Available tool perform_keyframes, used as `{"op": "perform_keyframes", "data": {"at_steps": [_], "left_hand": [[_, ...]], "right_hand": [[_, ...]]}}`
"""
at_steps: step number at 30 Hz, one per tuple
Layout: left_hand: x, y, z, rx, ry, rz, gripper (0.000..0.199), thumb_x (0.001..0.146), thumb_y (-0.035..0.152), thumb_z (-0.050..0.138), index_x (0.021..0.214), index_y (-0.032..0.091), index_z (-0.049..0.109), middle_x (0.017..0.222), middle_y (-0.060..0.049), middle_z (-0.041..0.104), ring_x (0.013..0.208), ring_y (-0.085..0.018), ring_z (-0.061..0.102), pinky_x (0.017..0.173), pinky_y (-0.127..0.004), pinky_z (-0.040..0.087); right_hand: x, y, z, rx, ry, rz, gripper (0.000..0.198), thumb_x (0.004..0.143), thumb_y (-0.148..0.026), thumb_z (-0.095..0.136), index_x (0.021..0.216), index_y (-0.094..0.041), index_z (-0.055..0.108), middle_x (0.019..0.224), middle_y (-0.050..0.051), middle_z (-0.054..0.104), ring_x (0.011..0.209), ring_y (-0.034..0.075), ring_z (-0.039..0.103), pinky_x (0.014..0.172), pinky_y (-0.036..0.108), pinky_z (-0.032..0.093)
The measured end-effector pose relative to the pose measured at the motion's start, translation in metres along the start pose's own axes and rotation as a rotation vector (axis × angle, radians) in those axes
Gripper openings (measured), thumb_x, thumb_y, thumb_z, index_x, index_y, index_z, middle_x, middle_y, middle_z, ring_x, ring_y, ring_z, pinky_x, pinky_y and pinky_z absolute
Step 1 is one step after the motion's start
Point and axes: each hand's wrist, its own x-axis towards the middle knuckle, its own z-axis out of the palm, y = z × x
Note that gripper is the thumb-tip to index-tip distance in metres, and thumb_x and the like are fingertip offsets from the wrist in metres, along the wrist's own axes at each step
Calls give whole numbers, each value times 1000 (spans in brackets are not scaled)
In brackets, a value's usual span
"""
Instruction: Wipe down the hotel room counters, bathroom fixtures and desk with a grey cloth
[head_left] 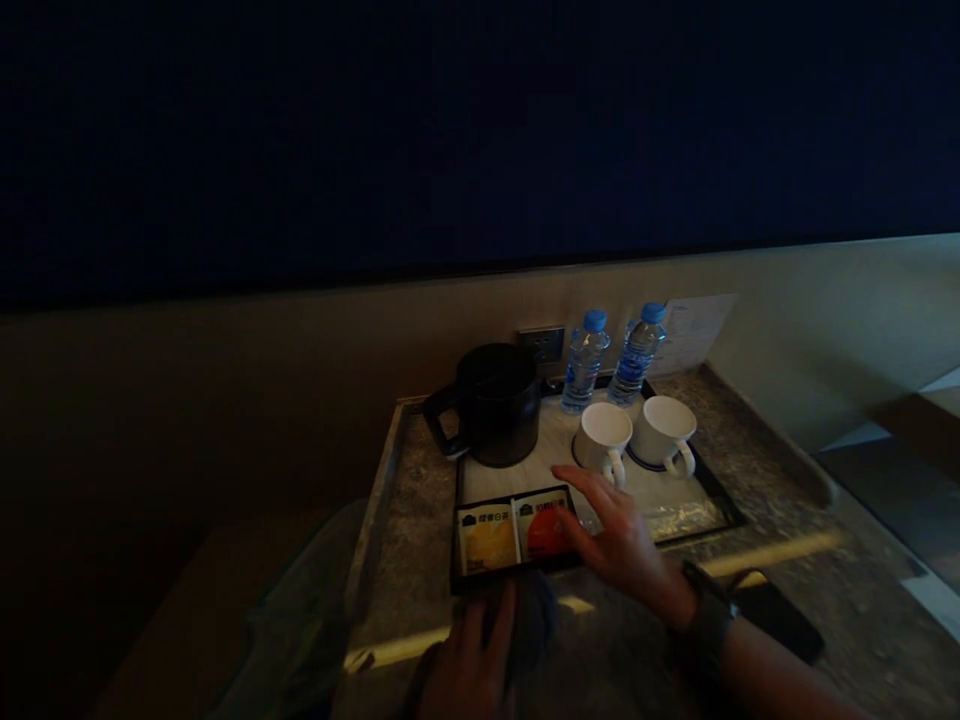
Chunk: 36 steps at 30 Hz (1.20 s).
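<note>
1. Nearest, at the bottom edge: left hand (471,665) lying flat on a dark cloth (529,620), fingers loosely spread, pressing on the cloth rather than gripping it; cloth bunched on the stone counter (615,650) just in front of the tray.
2. Right of that: right hand (619,540) reaching in from the lower right, a dark watch (705,620) on the wrist, palm down, fingers open and spread, closed on nothing.
3. A black flat object (776,615) lying on the counter just beyond the right wrist; too dim to tell what it is.
4. Under the right fingertips (570,478): a black tray (720,500) with a pale liner. In its front left corner, two sachets side by side, a yellow sachet (487,540) on the left and a red sachet (544,530) on the right. Thumb resting at the red sachet's right edge, seemingly touching; index and middle fingers stretched past it toward the cups, over bare liner.
5. Farther in: two white cups (604,435), handles facing the viewer, just beside each other; nearer one just beyond the fingertips, apart from them.
6. Left of the cups: a black kettle (495,405), handle to the left.
7. At the back: two water bottles (585,360) with blue caps, upright against the wall, a socket (541,345) beside them.
</note>
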Motion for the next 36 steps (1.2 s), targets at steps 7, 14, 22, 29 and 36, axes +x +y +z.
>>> {"op": "perform_keyframes", "data": {"at_steps": [7, 14, 22, 29, 36], "left_hand": [[26, 65, -17, -27, -112, 67, 80, 77, 4, 49, 150, 27, 29, 134, -13, 52, 115, -28, 56, 95, -39, 49], [66, 163, -38, -81, -176, 209, 62, 87, 9, 40, 148, 19, 35, 128, -20, 54, 111, -32, 58, 91, -47, 52], [32, 145, -80, -200, -244, -88, 83, 69, 9, 53, 147, 33, 35, 147, -4, 45, 125, -23, 52, 107, -35, 43], [51, 170, -133, 151, -53, -334, 71, 74, 8, 51, 144, 18, 40, 140, -16, 49, 121, -32, 54, 97, -44, 49], [151, 197, -118, 234, -326, -158, 26, 80, 8, 47, 88, 5, 71, 89, -21, 70, 93, -33, 68, 80, -42, 54]], "right_hand": [[-85, 66, -83, -268, -152, 283, 23, 96, -29, 46, 106, -18, 64, 104, 10, 69, 96, 22, 67, 83, 36, 58], [-81, 103, -95, -341, -478, 201, 44, 91, -38, 57, 126, -12, 55, 118, 16, 60, 114, 30, 54, 97, 50, 49], [-38, 116, -115, -85, -879, 139, 12, 89, -26, 59, 82, -16, 64, 91, 7, 63, 88, 20, 60, 82, 33, 49], [-25, 135, -163, 278, -574, 259, 22, 93, -34, 48, 87, -20, 64, 82, 2, 67, 74, 17, 62, 68, 28, 47], [-52, 178, -222, 327, -235, 562, 39, 84, -57, 55, 91, -22, 68, 82, 1, 70, 74, 19, 65, 67, 29, 51]]}}
